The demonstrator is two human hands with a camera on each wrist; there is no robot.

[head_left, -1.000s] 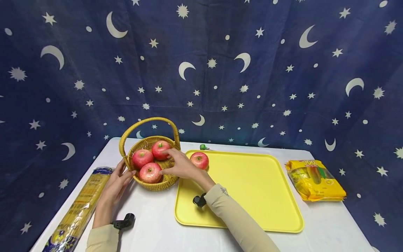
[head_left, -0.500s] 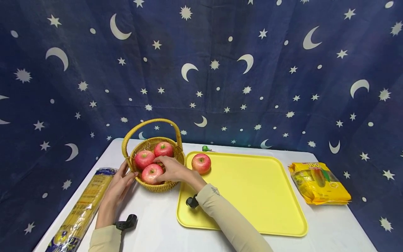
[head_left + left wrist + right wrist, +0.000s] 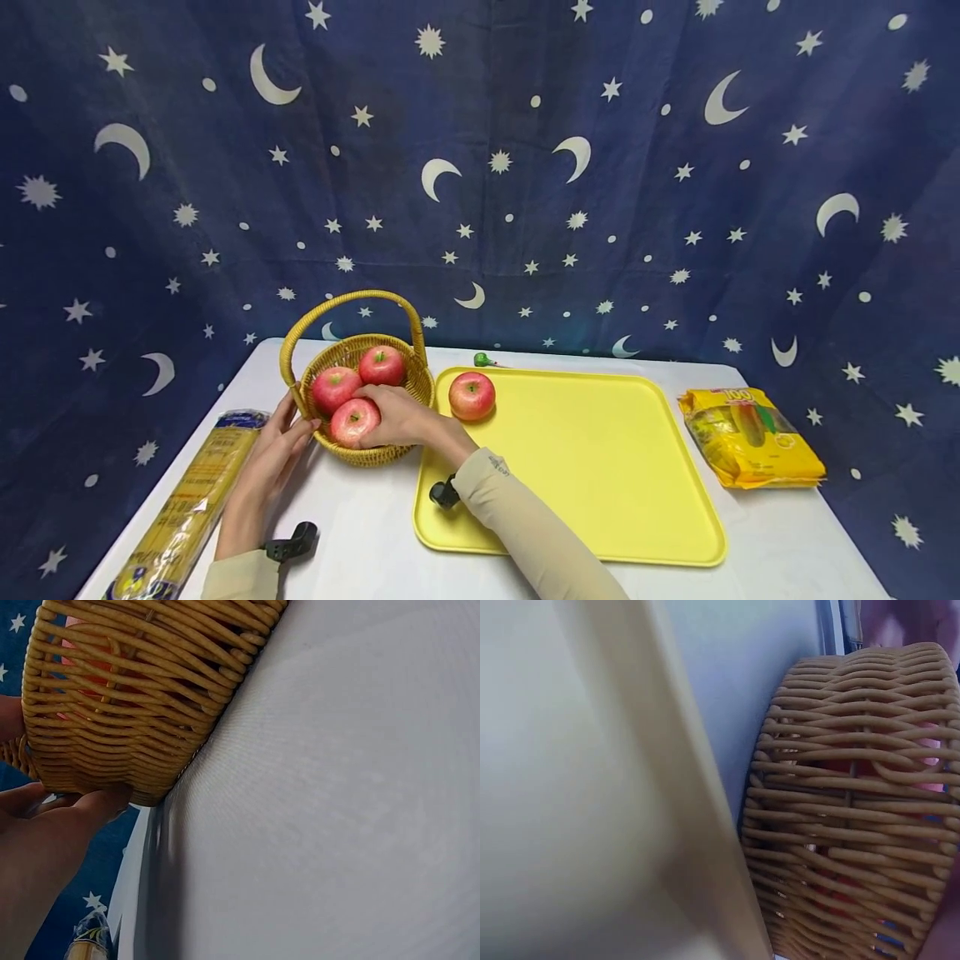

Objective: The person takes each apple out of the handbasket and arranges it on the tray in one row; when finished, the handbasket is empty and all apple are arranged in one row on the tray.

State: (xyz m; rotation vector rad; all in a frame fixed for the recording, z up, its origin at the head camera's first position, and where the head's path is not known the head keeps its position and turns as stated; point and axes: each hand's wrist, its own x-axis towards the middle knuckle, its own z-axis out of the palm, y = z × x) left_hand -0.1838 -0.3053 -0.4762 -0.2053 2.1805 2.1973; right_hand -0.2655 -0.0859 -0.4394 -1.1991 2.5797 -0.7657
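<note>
A wicker basket [image 3: 381,457] with an arched handle holds three red apples. My left hand [image 3: 264,467] grips its left rim, thumb over the edge and fingers against the outer weave; the left wrist view shows those fingers [image 3: 101,804] on the basket side [image 3: 135,697]. Reaching in from the right, my right hand [image 3: 401,419] curls round the front apple [image 3: 352,422], which still sits within the rim. Behind it lie the left apple [image 3: 333,387] and the back apple [image 3: 382,365]. In the right wrist view the basket wall [image 3: 855,795] hides most of that hand.
To the basket's right lies a yellow tray [image 3: 585,467] with one apple [image 3: 472,396] in its far left corner. A small green-headed item [image 3: 482,359] rests behind the tray. A yellow packet [image 3: 753,437] stands at right, a long noodle pack [image 3: 191,500] at left.
My right hand has moved left and down from above the basket and closed round the front apple. The left hand keeps its grip on the rim. The head view has shifted slightly.
</note>
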